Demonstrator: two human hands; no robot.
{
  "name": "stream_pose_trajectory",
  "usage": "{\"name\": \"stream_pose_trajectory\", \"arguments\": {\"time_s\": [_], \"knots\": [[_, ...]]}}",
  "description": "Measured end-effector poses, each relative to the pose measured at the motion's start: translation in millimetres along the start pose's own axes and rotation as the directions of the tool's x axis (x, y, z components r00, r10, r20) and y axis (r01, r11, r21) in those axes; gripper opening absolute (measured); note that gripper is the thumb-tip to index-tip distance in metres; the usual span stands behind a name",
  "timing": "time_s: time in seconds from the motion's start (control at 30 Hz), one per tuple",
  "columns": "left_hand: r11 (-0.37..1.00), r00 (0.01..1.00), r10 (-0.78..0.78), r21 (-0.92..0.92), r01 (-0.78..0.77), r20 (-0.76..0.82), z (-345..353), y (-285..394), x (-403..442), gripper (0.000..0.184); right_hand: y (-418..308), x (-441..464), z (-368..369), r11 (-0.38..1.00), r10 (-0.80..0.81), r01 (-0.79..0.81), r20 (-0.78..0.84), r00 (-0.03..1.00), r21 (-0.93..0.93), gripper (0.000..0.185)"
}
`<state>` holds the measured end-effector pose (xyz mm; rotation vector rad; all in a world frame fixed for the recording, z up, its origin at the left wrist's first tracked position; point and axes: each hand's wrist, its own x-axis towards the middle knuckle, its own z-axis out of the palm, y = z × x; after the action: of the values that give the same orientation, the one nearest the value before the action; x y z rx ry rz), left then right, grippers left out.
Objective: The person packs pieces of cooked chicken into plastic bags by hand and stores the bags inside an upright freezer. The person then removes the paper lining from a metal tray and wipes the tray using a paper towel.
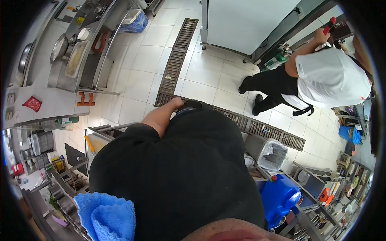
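My left hand [175, 103] is at the end of my bent left arm, beside the dark clothing at my waist and above the floor grate [173, 72]. Its fingers look curled together, and whatever they may hold is too small to make out. My right hand does not show; my black shirt [185, 164] fills the middle of the view. A blue cloth [106, 217] lies over my left shoulder.
At the upper right, a person in a white top [331, 76] grips a red object [329, 25]. A steel counter [90, 66] with pans stands upper left. Right of me are a lined bin [273, 154] and a blue container [279, 199]. A white cabinet [245, 24] stands at the top.
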<state>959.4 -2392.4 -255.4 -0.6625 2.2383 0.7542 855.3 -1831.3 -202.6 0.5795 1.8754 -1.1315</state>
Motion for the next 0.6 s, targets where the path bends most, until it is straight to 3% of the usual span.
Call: {"name": "stream_pose_trajectory", "arguments": {"time_s": [0.03,0.13,0.23,0.33,0.37,0.43,0.47,0.5,0.53,0.6], "knots": [[0.996,0.998,0.065,0.061,-0.064,-0.009,3.1,6.5,2.8,0.039,2.8,-0.4,-0.1,1.000,0.005,-0.005,-0.001,1.000,0.005,0.038],[1.000,0.999,-0.012,0.025,0.011,0.044,1.5,7.3,14.7,0.033,11.7,-2.8,-2.2,1.000,0.015,-0.015,-0.005,1.000,0.019,0.038],[0.999,0.991,-0.044,0.004,0.045,-0.130,-27.3,29.5,-9.3,0.044,20.5,-2.5,-3.3,0.999,0.023,-0.023,-0.008,1.000,0.038,0.038],[0.986,0.955,-0.134,-0.134,0.101,-0.265,-52.3,7.3,17.6,0.044,25.8,-5.3,-2.2,0.998,0.028,-0.027,-0.007,1.000,0.055,0.038],[0.958,0.954,-0.214,-0.238,0.162,-0.211,-77.8,3.7,16.1,0.046,28.4,-5.5,-2.3,0.998,0.030,-0.030,-0.008,1.000,0.061,0.038],[0.793,0.943,-0.329,-0.526,0.306,0.053,-152.7,-17.4,15.7,0.099,32.7,-4.7,-3.5,0.997,0.034,-0.034,-0.007,0.999,0.073,0.037],[0.778,0.876,-0.419,-0.591,0.211,-0.238,-175.6,-6.2,3.5,0.100,34.9,-4.0,-3.8,0.996,0.036,-0.035,-0.009,0.999,0.077,0.037],[0.794,0.887,-0.412,-0.560,0.237,-0.209,-216.0,-26.2,11.6,0.111,28.0,-6.6,-2.0,0.997,0.035,-0.034,-0.006,0.999,0.075,0.037],[0.773,0.880,-0.422,-0.593,0.224,-0.218,-251.4,-53.7,29.5,0.110,32.3,-4.4,-3.3,0.996,0.035,-0.035,-0.009,0.999,0.086,0.037],[0.724,0.767,-0.518,-0.672,0.158,-0.377,-310.0,-46.9,1.8,0.104,24.7,-4.7,-2.6,0.995,0.039,-0.039,-0.002,0.999,0.090,0.037]]}}
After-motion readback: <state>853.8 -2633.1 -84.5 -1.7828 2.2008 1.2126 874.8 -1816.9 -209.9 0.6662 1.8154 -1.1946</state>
